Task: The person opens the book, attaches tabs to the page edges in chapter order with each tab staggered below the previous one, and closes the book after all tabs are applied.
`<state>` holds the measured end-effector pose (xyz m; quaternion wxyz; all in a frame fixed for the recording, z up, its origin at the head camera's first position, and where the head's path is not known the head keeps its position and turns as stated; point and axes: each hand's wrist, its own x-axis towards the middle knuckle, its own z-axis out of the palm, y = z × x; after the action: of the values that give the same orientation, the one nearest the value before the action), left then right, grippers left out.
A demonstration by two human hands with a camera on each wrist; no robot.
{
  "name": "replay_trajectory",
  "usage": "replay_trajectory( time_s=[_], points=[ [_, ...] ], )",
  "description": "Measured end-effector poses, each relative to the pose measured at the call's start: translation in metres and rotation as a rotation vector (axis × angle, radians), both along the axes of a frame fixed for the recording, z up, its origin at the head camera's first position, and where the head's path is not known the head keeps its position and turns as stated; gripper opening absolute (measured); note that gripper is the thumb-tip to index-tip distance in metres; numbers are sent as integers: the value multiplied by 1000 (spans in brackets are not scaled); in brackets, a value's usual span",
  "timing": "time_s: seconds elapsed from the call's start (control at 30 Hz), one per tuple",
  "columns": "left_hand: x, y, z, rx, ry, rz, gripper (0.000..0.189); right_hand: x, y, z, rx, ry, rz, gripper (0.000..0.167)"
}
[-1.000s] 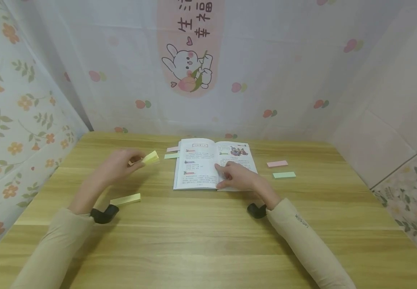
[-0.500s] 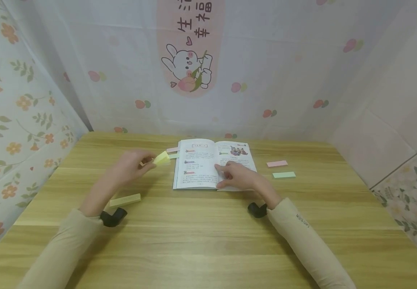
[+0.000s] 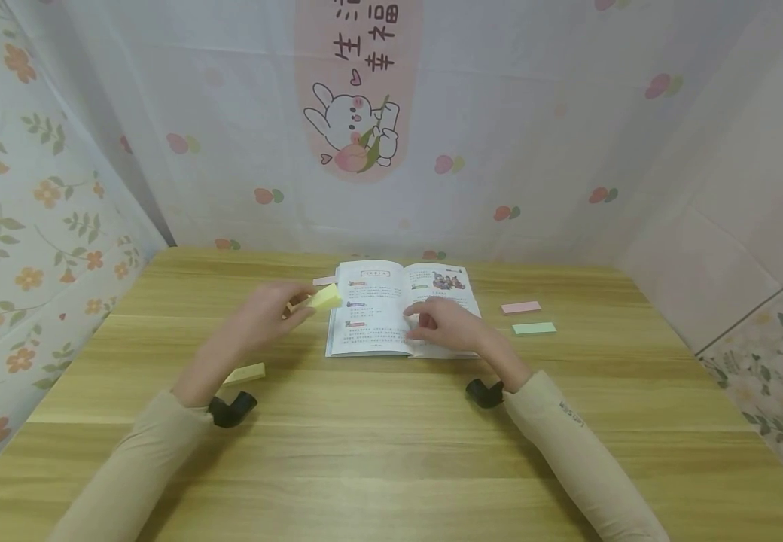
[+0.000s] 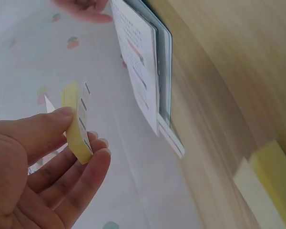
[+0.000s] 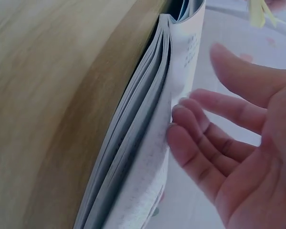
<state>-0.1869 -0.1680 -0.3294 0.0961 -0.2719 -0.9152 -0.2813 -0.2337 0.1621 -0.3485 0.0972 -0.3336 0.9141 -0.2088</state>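
Observation:
An open book (image 3: 371,320) lies near the table's back edge. My left hand (image 3: 266,312) pinches a yellow sticky-note pad (image 3: 326,298) between thumb and fingers, beside the book's left edge. In the left wrist view, the pad (image 4: 77,126) shows dark dashes on one face, and the thumb presses its side. My right hand (image 3: 452,324) is over the book's right page near the centre fold, its fingers bent loosely with nothing between them. In the right wrist view, its fingertips (image 5: 178,136) are right at the page. A pink tab (image 3: 324,281) sticks out from the book's left edge.
Another yellow pad (image 3: 248,373) lies on the wooden table (image 3: 378,452), partly behind my left wrist. Right of the book are a pink sticky strip (image 3: 520,307) and a green one (image 3: 534,329). A printed cloth (image 3: 534,135) hangs behind the table.
My left hand has moved right with the yellow pad, up to the book's left edge, covering the green tab there. My right thumb has shifted up slightly from the page's lower part.

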Motion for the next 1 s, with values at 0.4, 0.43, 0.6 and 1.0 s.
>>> replay_trajectory(
  time_s=[0.4, 0.43, 0.6, 1.0],
  points=[
    [0, 22, 0, 4, 60, -58, 24, 10, -10, 12, -284, 99, -61, 14],
    [0, 24, 0, 2, 68, -63, 24, 12, -11, 13, -299, 96, -62, 15],
    [1, 32, 2, -2, 122, -101, 22, 19, -16, 19, -357, 71, -63, 20],
    [3, 51, 6, -26, 212, -122, 24, 30, -22, 27, -463, 85, -2, 14]
  ],
)
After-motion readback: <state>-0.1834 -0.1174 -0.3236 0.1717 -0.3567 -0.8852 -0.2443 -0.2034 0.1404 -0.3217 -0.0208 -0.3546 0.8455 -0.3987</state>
